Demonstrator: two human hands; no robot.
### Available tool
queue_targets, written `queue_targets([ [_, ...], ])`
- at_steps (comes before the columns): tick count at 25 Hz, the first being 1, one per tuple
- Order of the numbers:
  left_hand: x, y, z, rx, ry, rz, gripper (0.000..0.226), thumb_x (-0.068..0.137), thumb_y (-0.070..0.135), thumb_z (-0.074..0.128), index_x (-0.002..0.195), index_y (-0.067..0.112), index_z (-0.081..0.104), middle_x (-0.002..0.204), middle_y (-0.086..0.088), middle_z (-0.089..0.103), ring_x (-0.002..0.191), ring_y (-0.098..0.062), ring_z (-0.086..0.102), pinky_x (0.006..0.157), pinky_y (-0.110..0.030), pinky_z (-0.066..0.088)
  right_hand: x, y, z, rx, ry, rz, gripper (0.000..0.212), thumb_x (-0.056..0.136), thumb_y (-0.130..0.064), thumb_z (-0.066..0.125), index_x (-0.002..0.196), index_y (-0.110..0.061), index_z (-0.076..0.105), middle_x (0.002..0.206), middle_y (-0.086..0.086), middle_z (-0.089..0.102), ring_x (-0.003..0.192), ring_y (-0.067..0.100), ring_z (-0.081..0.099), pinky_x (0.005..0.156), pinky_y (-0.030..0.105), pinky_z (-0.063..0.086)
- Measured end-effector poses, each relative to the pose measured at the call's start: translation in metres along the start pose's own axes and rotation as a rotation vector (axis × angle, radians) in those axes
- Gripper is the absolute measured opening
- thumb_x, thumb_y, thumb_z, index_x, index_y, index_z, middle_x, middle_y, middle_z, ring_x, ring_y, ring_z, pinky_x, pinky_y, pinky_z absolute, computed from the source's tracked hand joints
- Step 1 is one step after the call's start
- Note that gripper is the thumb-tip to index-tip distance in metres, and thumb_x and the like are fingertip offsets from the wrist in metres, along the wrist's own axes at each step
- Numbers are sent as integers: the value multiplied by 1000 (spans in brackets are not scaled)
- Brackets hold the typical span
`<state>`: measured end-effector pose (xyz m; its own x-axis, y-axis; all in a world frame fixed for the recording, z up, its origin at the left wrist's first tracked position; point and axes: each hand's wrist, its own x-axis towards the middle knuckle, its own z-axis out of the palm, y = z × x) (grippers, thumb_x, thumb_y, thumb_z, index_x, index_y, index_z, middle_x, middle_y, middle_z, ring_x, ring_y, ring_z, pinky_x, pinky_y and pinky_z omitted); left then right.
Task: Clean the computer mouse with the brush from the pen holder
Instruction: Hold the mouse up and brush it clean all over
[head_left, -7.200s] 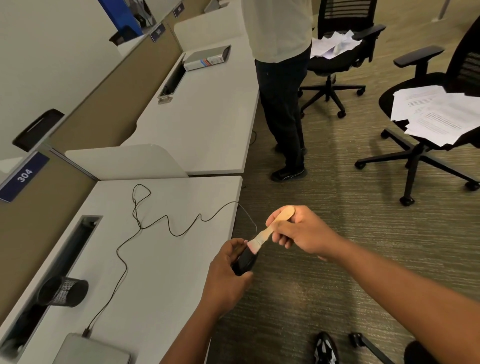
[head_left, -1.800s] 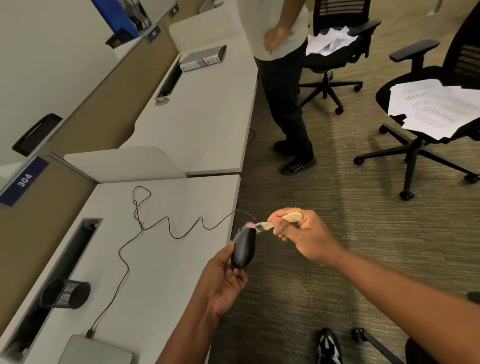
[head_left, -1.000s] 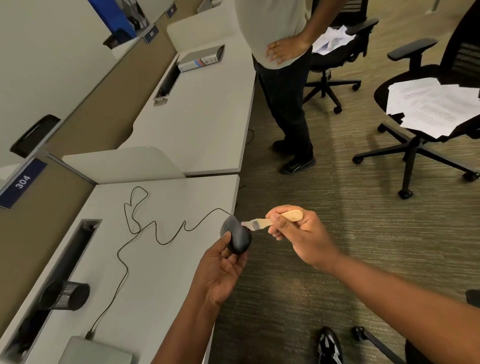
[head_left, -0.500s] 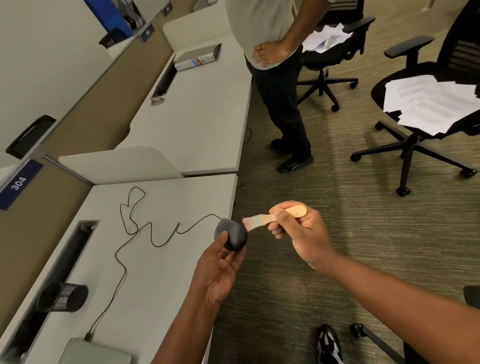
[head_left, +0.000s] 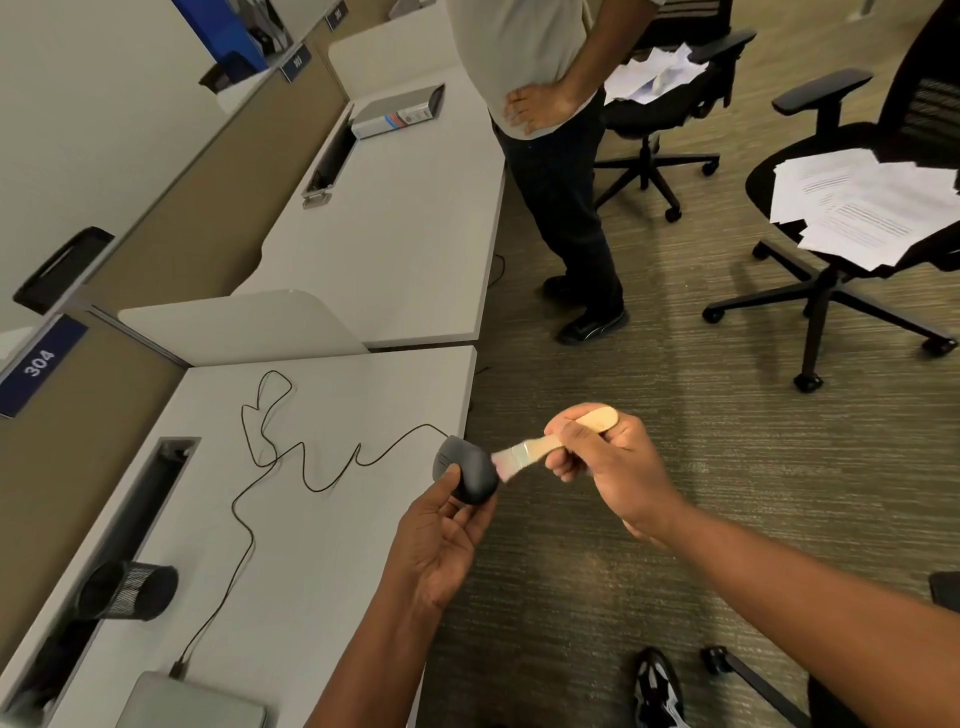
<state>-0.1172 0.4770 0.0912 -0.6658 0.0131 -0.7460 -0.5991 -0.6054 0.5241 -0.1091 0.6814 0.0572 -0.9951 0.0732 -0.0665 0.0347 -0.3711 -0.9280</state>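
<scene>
While my left hand pinches the dark grey computer mouse between thumb and fingers, lifted just off the front corner of the bench, my right hand is closed around the wooden handle of the brush, whose pale bristles touch the mouse's right side. The bristles are blurred, so I cannot make out their exact shape. I read no brand on the mouse or the brush. The mouse's black cable runs in loose loops across the bench top and ends at a grey device cut off at the bottom edge. Near the left edge a black mesh pen holder lies tipped beside a dark cable slot; its inside is hidden from me. A blue plate on the partition reads "304"; a second plate farther back is too small to read. To the right of the bench edge lies open carpet. Another person stands beside the next bench, cut off at the chest, and two office chairs carry loose papers whose print I cannot read.
</scene>
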Motion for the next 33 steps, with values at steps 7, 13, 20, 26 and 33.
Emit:
queue_targets([
  [7,-1,-2,1,12,-2,3,64,76,2,76,136,4,54,140,-30,59,110,-45,72,60,-44,66,4,0,-1,-77,-32,50,18,104,-12,59,96,-11,75,73,8,75,65,14,68,60,24,55],
  [13,-1,0,3,41,12,42,25,97,2,68,122,3,61,143,-27,56,119,-43,66,59,-41,67,-6,-1,5,-62,-81,64,23,99,-18,60,84,-21,77,67,8,73,60,14,65,55,24,52],
  [20,-2,-3,2,54,-6,4,56,75,2,75,128,4,57,136,-28,60,113,-43,70,63,-43,68,13,-12,-4,-59,-49,67,15,104,-16,61,102,-10,74,78,7,76,70,16,68,63,24,57],
  [26,3,-2,-2,54,5,39,56,74,5,77,127,2,59,135,-27,60,110,-42,71,58,-41,66,11,-12,-12,-93,-198,162,19,105,-11,58,95,-7,74,72,11,73,64,17,66,58,25,53],
  [33,5,5,0,5,-42,37,57,81,1,75,134,4,54,138,-31,60,102,-44,77,65,-44,67,15,-10,-8,52,9,26,16,104,-14,59,103,-8,73,77,11,75,70,17,68,63,26,57],
])
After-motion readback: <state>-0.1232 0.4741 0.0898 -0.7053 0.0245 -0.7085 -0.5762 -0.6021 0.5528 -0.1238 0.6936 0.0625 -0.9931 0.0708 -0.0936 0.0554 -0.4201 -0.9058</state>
